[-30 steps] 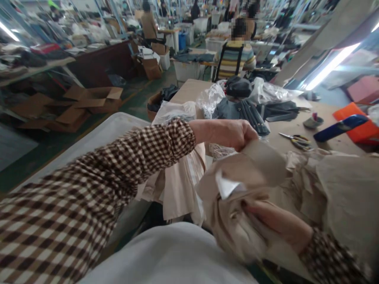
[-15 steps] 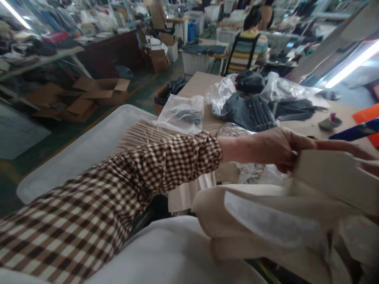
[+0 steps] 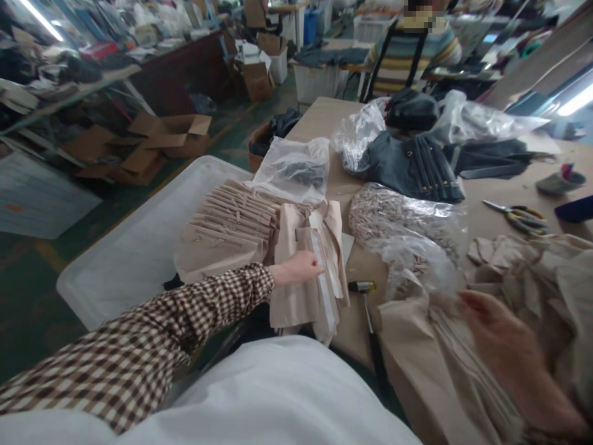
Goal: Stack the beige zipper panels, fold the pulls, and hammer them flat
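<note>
My left hand, below a brown-and-cream checked sleeve, lies on a stack of beige fabric pieces with a white strip along one side. Its fingers are curled closed at a piece in the stack. On the right, my right hand is beside a large folded beige fabric panel hanging over the table's front edge; motion blur hides how its fingers sit. Left of the stack, a fanned pile of beige panels rests over a white plastic bin. A black-handled hammer lies between my hands.
Clear bags of small beige parts sit mid-table. Behind them are dark bags and plastic wrap. Yellow-black scissors and a small cup lie right. The white bin stands left; open cartons are on the floor. A person sits beyond.
My left hand has come back from the far right to the beige stack. The beige fabric held up at right is lowered, and the scissors, hammer and my right hand now show.
</note>
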`<state>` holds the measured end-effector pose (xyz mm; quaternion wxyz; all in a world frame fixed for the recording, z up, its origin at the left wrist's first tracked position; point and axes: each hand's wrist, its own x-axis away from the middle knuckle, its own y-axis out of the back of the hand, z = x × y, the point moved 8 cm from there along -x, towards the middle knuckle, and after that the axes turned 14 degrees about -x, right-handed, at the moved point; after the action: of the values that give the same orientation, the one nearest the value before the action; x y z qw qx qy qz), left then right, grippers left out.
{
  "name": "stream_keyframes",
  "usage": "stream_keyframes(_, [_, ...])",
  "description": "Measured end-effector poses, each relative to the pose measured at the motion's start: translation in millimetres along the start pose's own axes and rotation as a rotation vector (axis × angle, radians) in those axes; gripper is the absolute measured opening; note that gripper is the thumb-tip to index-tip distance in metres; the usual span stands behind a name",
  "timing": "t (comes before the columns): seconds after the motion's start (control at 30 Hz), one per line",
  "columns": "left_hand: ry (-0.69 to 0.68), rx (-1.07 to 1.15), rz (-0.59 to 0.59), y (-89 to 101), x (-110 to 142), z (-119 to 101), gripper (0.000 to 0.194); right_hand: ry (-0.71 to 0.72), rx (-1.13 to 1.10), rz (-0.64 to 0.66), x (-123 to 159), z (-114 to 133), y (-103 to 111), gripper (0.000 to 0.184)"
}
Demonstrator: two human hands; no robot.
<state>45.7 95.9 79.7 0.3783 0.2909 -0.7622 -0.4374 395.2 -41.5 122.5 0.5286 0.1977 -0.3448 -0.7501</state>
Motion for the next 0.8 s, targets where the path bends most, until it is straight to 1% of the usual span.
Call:
stream_keyframes(0.03, [0.008, -0.052, -0.008, -7.3, 3.0, 4.7, 0.027, -0.052, -0.1, 0.193, 3.8, 18.4, -47.7, 0.042])
stream_keyframes(0.07, [0.001, -0.102, -0.023, -11.5, 4.8, 6.5, 0.026, -0.043, -0.141, 0.326, 9.4, 42.5, -92.2, 0.039])
stream_keyframes(0.1, [-0.027, -0.149, -0.041, -13.4, 5.6, 5.4, 0.025, -0.027, -0.153, 0.409, 15.4, 64.8, -132.3, 0.032])
stream_keyframes(0.13, [-0.077, -0.193, -0.058, -13.8, 5.5, 1.8, 0.026, -0.014, -0.149, 0.465, 21.3, 83.2, -167.6, 0.025])
stream_keyframes(0.17, [-0.143, -0.234, -0.069, -13.6, 5.2, -3.3, 0.027, -0.011, -0.133, 0.498, 26.6, 96.1, -196.8, 0.025])
stream_keyframes(0.2, [-0.22, -0.27, -0.072, -13.4, 4.8, -9.4, 0.029, -0.005, -0.11, 0.516, 31.0, 104.7, -219.0, 0.027])
stream_keyframes(0.23, [-0.298, -0.303, -0.068, -13.4, 4.6, -15.4, 0.029, 0.0, -0.084, 0.527, 34.4, 109.4, -234.4, 0.029])
stream_keyframes(0.27, [-0.368, -0.332, -0.061, -13.5, 4.6, -20.9, 0.028, 0.006, -0.056, 0.532, 36.6, 111.5, -243.0, 0.028])
stream_keyframes(0.3, [-0.425, -0.359, -0.053, -13.0, 4.8, -25.6, 0.026, 0.017, -0.029, 0.534, 37.3, 112.6, -245.9, 0.024])
stream_keyframes(0.33, [-0.471, -0.383, -0.049, -11.4, 5.2, -29.6, 0.024, 0.033, -0.005, 0.537, 36.6, 114.1, -243.9, 0.019])
stream_keyframes(0.4, [-0.535, -0.42, -0.054, -2.8, 7.6, -37.0, 0.021, 0.08, 0.037, 0.538, 31.0, 121.9, -228.8, 0.013])
stream_keyframes(0.47, [-0.574, -0.44, -0.06, 14.2, 12.4, -43.5, 0.018, 0.139, 0.07, 0.539, 21.8, 138.8, -204.7, 0.012])
stream_keyframes(0.5, [-0.578, -0.446, -0.062, 26.3, 15.1, -45.8, 0.017, 0.18, 0.083, 0.522, 16.5, 150.9, -189.6, 0.013])
stream_keyframes(0.53, [-0.563, -0.445, -0.065, 40.9, 17.4, -46.9, 0.016, 0.239, 0.084, 0.475, 11.3, 165.8, -171.9, 0.014])
stream_keyframes(0.57, [-0.53, -0.438, -0.072, 57.8, 19.3, -46.6, 0.015, 0.312, 0.059, 0.399, 7.1, 182.5, -151.9, 0.015])
stream_keyframes(0.63, [-0.447, -0.419, -0.099, 94.3, 22.8, -44.9, 0.015, 0.446, -0.096, 0.222, 5.5, 212.5, -111.4, 0.016])
stream_keyframes(0.67, [-0.409, -0.393, -0.116, 111.6, 24.7, -44.5, 0.016, 0.467, -0.221, 0.172, 7.6, 221.1, -96.5, 0.017])
stream_keyframes(0.7, [-0.373, -0.333, -0.127, 126.2, 26.7, -44.4, 0.017, 0.445, -0.372, 0.165, 10.1, 224.5, -88.0, 0.021])
stream_keyframes(0.73, [-0.34, -0.238, -0.132, 137.0, 28.6, -44.9, 0.018, 0.378, -0.534, 0.196, 12.6, 223.5, -86.9, 0.025])
stream_keyframes(0.77, [-0.306, -0.11, -0.134, 143.4, 30.2, -45.8, 0.018, 0.285, -0.699, 0.234, 15.2, 219.8, -91.0, 0.027])
stream_keyframes(0.8, [-0.268, 0.04, -0.135, 144.8, 31.4, -46.8, 0.017, 0.179, -0.865, 0.265, 17.9, 214.7, -98.6, 0.029])
